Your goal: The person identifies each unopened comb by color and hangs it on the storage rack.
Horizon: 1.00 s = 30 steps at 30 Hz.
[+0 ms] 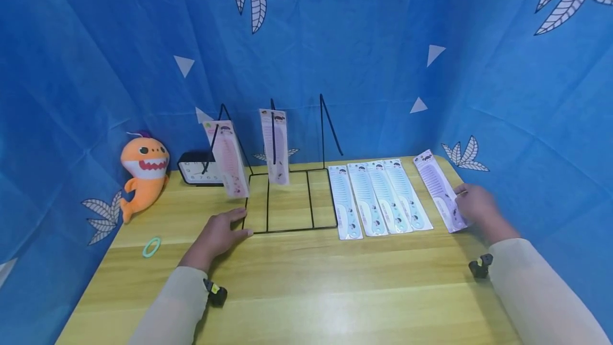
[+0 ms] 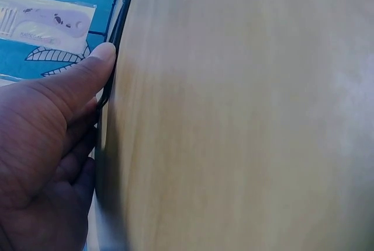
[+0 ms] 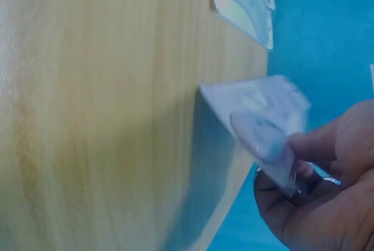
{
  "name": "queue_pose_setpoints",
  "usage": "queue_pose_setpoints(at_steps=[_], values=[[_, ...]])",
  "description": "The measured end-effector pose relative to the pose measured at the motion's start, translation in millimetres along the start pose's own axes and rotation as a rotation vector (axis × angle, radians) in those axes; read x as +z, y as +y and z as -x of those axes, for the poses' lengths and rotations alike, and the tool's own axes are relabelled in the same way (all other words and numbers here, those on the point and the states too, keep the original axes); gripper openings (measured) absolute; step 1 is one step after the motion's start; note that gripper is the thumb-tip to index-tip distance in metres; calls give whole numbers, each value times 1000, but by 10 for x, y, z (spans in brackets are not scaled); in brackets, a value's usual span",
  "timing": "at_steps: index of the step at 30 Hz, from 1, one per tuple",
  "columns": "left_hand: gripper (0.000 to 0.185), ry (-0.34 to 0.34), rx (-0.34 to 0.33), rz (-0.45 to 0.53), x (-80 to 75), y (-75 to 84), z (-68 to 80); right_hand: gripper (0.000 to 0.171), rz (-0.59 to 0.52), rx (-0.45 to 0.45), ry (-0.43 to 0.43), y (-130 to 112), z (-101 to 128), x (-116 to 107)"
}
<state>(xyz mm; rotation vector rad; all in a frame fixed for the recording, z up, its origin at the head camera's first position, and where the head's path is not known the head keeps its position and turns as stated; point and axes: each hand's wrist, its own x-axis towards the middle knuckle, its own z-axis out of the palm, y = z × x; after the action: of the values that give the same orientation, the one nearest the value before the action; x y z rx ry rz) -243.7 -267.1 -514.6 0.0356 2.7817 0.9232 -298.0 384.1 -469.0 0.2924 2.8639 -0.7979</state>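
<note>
One purple comb pack point(image 1: 439, 189) is pinched at its near end by the right hand point(image 1: 475, 204), at the table's point(image 1: 335, 281) right edge, long axis running near-to-far and slanted left. The wire rack's point(image 1: 287, 201) near-left corner is touched by the left hand point(image 1: 219, 234), fingers laid flat.

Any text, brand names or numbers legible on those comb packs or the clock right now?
None can be read.
Clock: dial numerals show, but too small to read surely.
Packaged combs on the rack: header print blurred.
Four flat comb packs: print too small.
Purple comb pack held by the right hand: print blurred in the right wrist view too.
</note>
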Motion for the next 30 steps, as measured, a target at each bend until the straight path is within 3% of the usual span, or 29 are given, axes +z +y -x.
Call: queue_pose_setpoints(at_steps=[6,11,16,22,25,30], values=[[69,6,-3,-2,5,-1,13,40,-74,-118,164,-145,125,-17],[69,0,-12,-4,13,4,16,35,-213,-186,219,-400,274,-33],[69,3,-8,-1,18,-6,18,21,-433,-310,144,-727,484,-30],[69,2,-15,-2,15,-7,1,15,-611,-630,43,-1085,765,150],[70,-1,-21,-4,7,-4,-7,12,-652,-747,-12,-1252,917,299],[70,3,-13,-1,6,-2,-4,9,-645,-847,-87,-1519,1166,591]])
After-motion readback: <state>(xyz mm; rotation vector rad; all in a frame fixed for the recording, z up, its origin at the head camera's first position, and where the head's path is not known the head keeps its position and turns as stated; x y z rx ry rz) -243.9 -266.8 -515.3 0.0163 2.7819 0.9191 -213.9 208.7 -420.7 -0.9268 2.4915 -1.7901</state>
